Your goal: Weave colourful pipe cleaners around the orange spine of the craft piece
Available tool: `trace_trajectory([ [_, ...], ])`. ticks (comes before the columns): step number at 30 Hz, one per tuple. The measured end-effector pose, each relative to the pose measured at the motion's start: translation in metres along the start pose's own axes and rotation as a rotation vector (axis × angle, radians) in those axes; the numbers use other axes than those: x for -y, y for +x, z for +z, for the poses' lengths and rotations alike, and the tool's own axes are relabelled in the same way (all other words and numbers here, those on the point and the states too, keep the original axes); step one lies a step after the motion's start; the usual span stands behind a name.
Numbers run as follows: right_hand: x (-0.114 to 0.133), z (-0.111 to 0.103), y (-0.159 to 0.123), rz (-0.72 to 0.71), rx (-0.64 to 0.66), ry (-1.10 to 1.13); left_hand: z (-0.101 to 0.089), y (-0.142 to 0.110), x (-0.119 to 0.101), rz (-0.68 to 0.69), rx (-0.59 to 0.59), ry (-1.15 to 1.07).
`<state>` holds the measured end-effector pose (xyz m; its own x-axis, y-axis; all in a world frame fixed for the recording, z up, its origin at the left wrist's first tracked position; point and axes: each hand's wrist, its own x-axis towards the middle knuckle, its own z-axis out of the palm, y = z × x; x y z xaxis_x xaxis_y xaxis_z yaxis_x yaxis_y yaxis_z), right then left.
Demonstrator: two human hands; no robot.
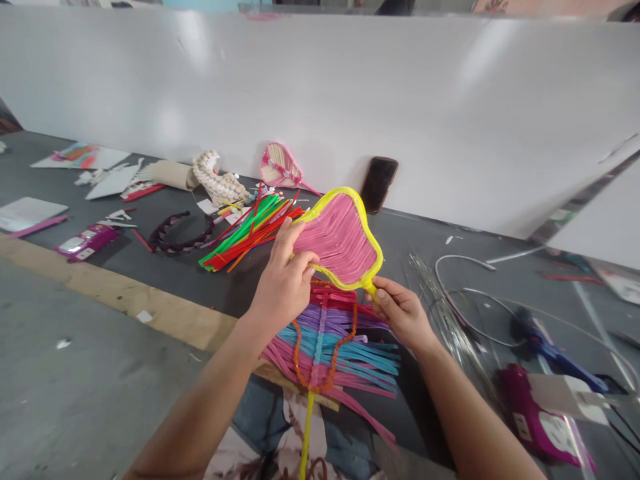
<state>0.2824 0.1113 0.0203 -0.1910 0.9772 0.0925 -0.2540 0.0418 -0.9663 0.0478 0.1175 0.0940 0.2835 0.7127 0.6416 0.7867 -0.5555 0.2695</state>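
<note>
Between my hands is a pink hand fan [345, 240] with ribbed strips and a fuzzy yellow rim, tilted above the table. My left hand [287, 277] grips its left edge, thumb and fingers on the rim. My right hand [400, 310] is closed around the short yellow handle at its lower right. Beneath the fan, near the table's front edge, lies a second, unfinished-looking piece [320, 340]: rows of red, purple, blue and pink pipe cleaners, with an orange outline and a yellow stem. The raised fan hides its upper part.
Loose green and red pipe cleaners [250, 233] lie left of the fan. A dark braided ring [183, 233], a purple device [87, 241] and a pink fan [280, 165] are farther off. A phone [379, 183] leans on the white partition. Wires [445, 313] and a blue-handled tool [555, 350] lie right.
</note>
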Motion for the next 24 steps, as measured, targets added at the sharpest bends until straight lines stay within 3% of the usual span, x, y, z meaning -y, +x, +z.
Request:
trace_trajectory([
  [16,0.002,0.002,-0.002,0.012,0.011,-0.048,0.0,-0.002,-0.003,0.005,0.0,0.042],
  [24,0.004,0.004,-0.003,0.015,0.014,-0.117,0.012,-0.005,-0.016,-0.051,-0.115,0.107],
])
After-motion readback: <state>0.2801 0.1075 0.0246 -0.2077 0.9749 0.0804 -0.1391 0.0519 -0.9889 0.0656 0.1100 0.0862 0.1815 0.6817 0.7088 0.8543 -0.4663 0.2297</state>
